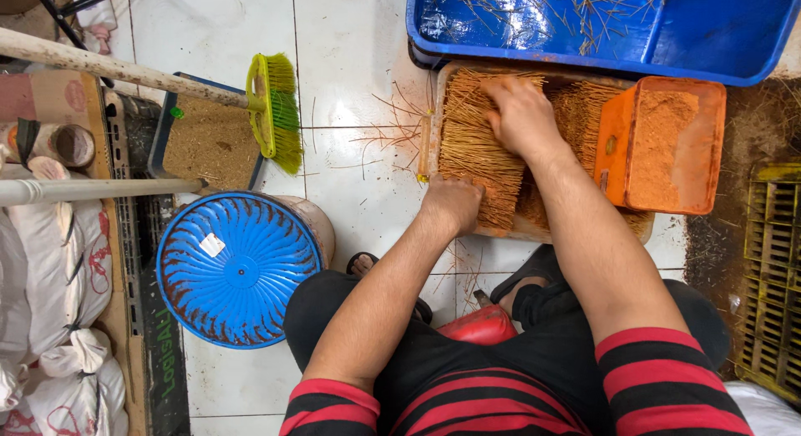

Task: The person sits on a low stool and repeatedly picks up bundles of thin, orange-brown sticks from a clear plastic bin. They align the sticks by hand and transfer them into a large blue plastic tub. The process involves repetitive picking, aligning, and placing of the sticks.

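We press both hands onto the bundle of thin sticks (476,148) in the shallow tray (534,229) — left hand (453,204) fisted at its near end, right hand (521,115) spread flat on top, squaring it. Right of the bundle stands an orange powder box (663,144); left, a blue stool (229,269) bears a small white sticker (212,245).
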